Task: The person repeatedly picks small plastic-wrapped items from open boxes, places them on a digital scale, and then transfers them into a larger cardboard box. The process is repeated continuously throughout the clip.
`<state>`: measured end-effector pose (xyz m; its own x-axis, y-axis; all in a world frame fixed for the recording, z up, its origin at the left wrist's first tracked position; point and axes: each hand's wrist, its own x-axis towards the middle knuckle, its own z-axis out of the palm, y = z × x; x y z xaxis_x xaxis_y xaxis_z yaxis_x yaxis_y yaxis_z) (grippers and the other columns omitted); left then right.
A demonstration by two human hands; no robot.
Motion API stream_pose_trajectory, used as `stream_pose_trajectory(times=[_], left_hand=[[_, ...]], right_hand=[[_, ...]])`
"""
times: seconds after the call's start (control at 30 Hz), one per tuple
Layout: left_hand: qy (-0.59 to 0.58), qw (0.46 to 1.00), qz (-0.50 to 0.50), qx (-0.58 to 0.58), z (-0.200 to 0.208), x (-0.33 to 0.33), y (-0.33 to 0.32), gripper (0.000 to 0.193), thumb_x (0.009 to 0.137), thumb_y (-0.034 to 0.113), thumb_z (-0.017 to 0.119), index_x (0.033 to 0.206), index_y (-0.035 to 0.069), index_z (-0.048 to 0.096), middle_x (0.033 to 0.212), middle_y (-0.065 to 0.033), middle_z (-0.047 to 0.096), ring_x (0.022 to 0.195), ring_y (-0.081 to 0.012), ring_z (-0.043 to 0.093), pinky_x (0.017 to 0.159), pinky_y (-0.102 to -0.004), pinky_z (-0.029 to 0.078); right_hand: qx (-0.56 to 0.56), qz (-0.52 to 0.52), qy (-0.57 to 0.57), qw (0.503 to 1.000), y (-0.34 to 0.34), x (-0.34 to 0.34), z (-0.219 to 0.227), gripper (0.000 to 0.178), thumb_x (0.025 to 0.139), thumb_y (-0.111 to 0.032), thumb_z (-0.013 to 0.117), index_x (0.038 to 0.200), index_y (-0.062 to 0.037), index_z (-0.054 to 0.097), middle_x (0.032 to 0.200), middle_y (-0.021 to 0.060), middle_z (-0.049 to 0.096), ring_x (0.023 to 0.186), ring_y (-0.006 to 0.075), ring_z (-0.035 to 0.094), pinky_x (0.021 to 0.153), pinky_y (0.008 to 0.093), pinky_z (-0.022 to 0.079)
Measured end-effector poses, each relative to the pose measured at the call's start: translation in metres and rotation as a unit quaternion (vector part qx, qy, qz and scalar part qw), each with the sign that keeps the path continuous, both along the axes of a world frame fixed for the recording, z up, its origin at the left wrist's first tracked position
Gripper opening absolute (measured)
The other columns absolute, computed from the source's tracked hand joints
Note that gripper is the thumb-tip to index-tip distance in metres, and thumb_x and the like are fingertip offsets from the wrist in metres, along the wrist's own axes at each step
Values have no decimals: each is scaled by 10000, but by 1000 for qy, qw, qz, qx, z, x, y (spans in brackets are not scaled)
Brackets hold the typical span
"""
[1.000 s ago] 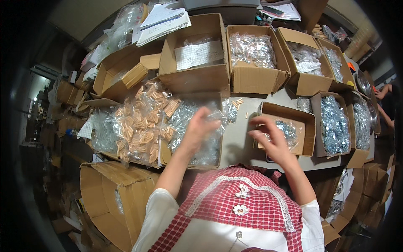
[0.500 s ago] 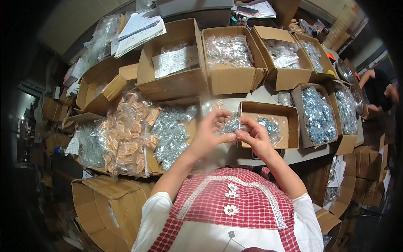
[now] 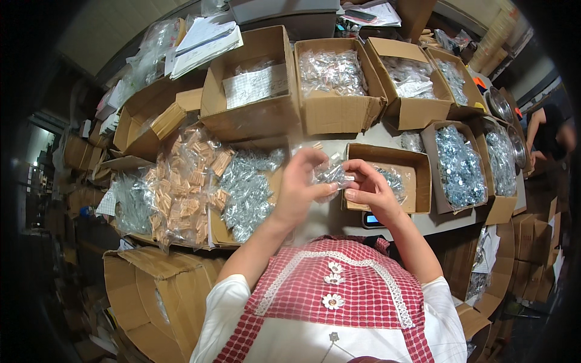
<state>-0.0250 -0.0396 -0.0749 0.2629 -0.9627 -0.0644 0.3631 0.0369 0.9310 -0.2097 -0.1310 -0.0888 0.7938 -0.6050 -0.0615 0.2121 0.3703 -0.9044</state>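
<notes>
In front of my chest, my left hand (image 3: 302, 187) is closed around a small clear plastic bag (image 3: 330, 172) of shiny metal pieces, its thumb pressing the near side. My right hand (image 3: 370, 189) meets the bag's right end, fingers curled over it and thumb below. The exact kind of metal piece is too small to tell. Just beyond my right hand stands an open cardboard box (image 3: 419, 209) with a bag of silvery hardware (image 3: 390, 181) inside. A small device with a lit blue display (image 3: 371, 220) shows beneath my right wrist.
To the left lie bagged wooden dowels (image 3: 184, 187) and a pile of bagged metal screws or pins (image 3: 247, 187). Boxes of bagged parts (image 3: 333, 72) line the back. A box of shiny metal discs (image 3: 458, 166) stands right. Another person (image 3: 548, 133) is at far right.
My right thumb has drawn slightly away from my left, and my right fingers have curled more. The bag has tilted in my hands. The lit display has come into view below my right wrist.
</notes>
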Motion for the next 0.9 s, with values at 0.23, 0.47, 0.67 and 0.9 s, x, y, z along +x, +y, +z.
stream_pose_trajectory(times=[0.23,0.47,0.67,0.9], left_hand=[[-62,992,-104,30,6,-1,-5,501,777,-51,704,1238,-10,513,1115,-114,607,922,-152,647,767,-269,547],[-32,997,77,2,-6,30,6,479,857,5,648,1307,-39,491,1217,-163,573,1001,-210,659,797,-290,549],[-39,971,232,37,-11,75,45,457,883,38,645,1315,-26,509,1249,-144,580,1017,-224,658,805,-291,551],[-119,926,353,69,-9,130,108,447,906,44,640,1330,-14,512,1293,-144,572,1091,-218,635,853,-279,517]], right_hand=[[-33,21,100,994,-8,11,-9,270,945,-132,696,1162,-27,574,1001,-4,625,928,62,590,815,224,475],[-82,-94,64,990,-24,4,-39,143,1028,-181,573,1009,-40,584,877,-59,538,792,21,449,706,201,391],[-17,-137,36,990,-32,-6,-46,172,1034,-222,584,986,-57,589,859,-78,524,791,15,439,710,196,378],[-75,-165,33,983,-45,-35,-37,182,1035,-227,576,959,-63,590,888,-50,578,823,31,508,769,201,414]])
